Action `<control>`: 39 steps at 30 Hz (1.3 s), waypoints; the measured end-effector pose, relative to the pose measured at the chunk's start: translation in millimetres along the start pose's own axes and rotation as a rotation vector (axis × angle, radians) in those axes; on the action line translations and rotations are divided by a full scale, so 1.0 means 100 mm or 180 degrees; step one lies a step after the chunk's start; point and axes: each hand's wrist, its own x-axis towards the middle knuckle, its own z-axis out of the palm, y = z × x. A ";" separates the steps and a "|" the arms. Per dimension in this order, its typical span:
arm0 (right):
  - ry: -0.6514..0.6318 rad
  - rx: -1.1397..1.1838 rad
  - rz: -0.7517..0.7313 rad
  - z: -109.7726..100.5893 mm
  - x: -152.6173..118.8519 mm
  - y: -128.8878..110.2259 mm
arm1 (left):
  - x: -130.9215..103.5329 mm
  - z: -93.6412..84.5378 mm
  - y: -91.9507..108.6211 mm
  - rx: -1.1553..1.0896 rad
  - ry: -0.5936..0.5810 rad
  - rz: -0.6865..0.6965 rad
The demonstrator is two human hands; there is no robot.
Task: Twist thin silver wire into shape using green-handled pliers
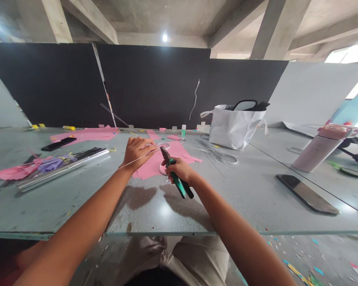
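Over the worktop (86,210), between its near and far edges, we are pinching a thin pale wire (134,161) in the left hand's (139,152) grip; it is slanting past the wrist. Our right hand's (180,170) grip is wrapping round green-and-black pliers (178,182), whose dark nose is pointing toward the far edge, near the left fingertips; whether it is touching the wire, we are failing to tell. Pink paper (183,153) is lying beneath. Loose wires (216,153) are lying right of it, a white bag (237,129) standing nearer the far edge.
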 end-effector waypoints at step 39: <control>0.1535 -0.0542 -0.0507 -0.25 0.19 0.03 | 0.03 -0.07 -0.49 -0.2493 0.0011 -0.3459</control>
